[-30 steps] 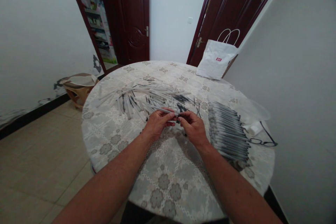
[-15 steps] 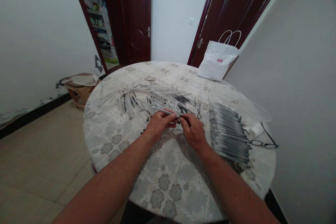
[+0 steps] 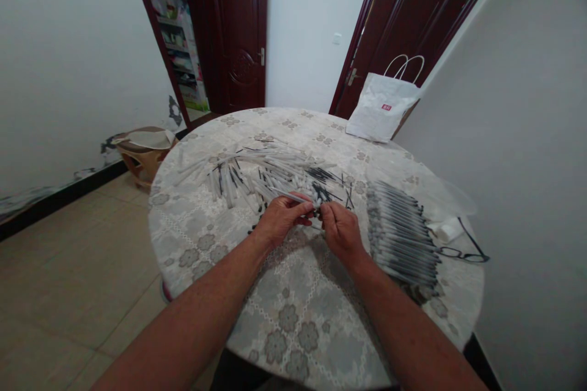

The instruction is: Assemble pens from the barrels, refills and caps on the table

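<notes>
My left hand grips a clear pen barrel that points up and left. My right hand pinches a small dark pen part at the barrel's near end, so the fingertips of both hands meet over the round table. Just beyond the hands lies a loose pile of clear barrels and black refills. To the right of my right hand sits a neat row of finished pens.
A white paper bag leans at the table's far right edge. Black glasses and clear plastic wrap lie at the right rim. A brown stool stands on the floor at left, and dark doors stand behind.
Both hands stay joined on the pen; the right fingers have shifted slightly at the barrel's end. The view has drifted a little.
</notes>
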`<state>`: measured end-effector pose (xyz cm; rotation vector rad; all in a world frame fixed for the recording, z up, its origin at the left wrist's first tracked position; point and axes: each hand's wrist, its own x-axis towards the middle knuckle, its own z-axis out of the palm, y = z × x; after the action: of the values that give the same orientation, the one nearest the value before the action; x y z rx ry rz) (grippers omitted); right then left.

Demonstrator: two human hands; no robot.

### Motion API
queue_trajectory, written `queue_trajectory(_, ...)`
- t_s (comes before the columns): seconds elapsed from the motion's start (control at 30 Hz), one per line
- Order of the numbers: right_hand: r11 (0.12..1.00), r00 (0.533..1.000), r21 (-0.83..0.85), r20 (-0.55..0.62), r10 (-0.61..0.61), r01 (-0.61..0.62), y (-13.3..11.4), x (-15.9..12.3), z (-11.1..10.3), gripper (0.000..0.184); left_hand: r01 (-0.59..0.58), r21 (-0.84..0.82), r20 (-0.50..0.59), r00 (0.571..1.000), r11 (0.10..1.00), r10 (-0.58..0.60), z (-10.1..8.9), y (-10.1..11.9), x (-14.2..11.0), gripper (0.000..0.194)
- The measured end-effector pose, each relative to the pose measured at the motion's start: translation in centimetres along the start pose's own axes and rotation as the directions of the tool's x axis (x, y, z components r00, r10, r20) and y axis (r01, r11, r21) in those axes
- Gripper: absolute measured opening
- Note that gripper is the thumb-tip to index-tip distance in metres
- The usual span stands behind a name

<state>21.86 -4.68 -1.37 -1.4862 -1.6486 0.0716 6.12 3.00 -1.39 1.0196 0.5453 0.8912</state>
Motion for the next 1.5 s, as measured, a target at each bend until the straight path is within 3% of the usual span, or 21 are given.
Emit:
queue_trajectory(0.13,0.995,0.998,0.086,-0.029,0.050,-0.047,-0.10,-0.22,0.04,0.021,-0.012,0.004,-0.019,1.000,1.000,0.012,-0.02,-0.02,0.06,0.036)
queue_trajectory(0.27,0.999,0.999,0.049,-0.027,0.018,-0.017,-0.30,-0.23,0.17,0.016,-0.015,0.028,-0.008,1.000,0.999,0.016,-0.17,-0.05,0.11,0.035)
queue_trajectory(0.47,0.988,0.994,0.127,0.076,0.082,-0.091,-0.23,-0.14,-0.21,0.037,0.003,0.034,0.001,1.000,0.999,-0.003,0.04,-0.05,-0.07,0.034)
queue_trajectory(0.57,0.976,0.995,0.196,0.016,0.097,-0.098,-0.09,-0.17,-0.29,0.022,-0.014,0.038,0.001,1.000,0.999,0.014,0.05,-0.06,-0.02,0.034)
queue_trajectory(0.7,0.989,0.998,0.135,-0.003,0.058,-0.057,-0.08,-0.12,-0.20,0.018,-0.017,0.042,-0.014,1.000,0.999,0.017,-0.03,-0.02,0.08,0.035)
queue_trajectory(0.9,0.983,0.991,0.138,0.080,0.108,-0.118,-0.18,-0.12,-0.19,0.035,-0.014,0.111,-0.005,1.000,0.994,0.015,0.03,-0.03,-0.02,0.034)
queue_trajectory(1.0,0.978,0.993,0.178,0.043,0.106,-0.112,-0.19,-0.17,-0.26,0.021,-0.020,0.115,-0.019,1.000,0.993,0.022,-0.05,-0.08,0.01,0.034)
queue_trajectory(1.13,0.993,0.999,0.109,0.026,0.039,-0.042,-0.25,-0.19,-0.27,0.016,-0.024,0.117,-0.014,1.000,0.993,0.026,-0.13,-0.16,0.01,0.034)
queue_trajectory(1.33,0.981,0.988,0.164,0.127,0.086,-0.107,-0.08,-0.35,-0.05,0.034,-0.021,0.123,-0.014,1.000,0.992,0.023,0.10,-0.10,-0.17,0.031)
queue_trajectory(1.5,0.985,0.996,0.152,0.056,0.074,-0.082,-0.22,-0.47,-0.19,0.019,-0.019,0.127,-0.013,1.000,0.992,0.021,0.32,0.14,-0.35,0.030)
